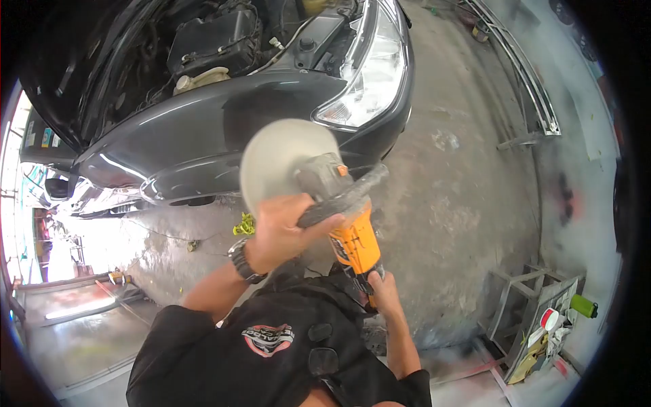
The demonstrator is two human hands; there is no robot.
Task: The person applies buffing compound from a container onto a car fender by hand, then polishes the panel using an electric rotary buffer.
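Head view: orange polisher (357,243) held in front of dark fender (190,125), near headlight (376,74). Loop handle (347,198) gripped by left hand (281,224), rear end wrapped by right hand (384,292). Pad (274,159) blurred, probably spinning; contact can't be told. Work judged under way; fender glossy, but share done or left can't be determined.

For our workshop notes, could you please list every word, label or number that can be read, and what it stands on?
No text reads clearly.
Logo on the black shirt: too blurred to be sure.
Markings on the orange power tool: too blurred.
Coloured labels at far left: too small.
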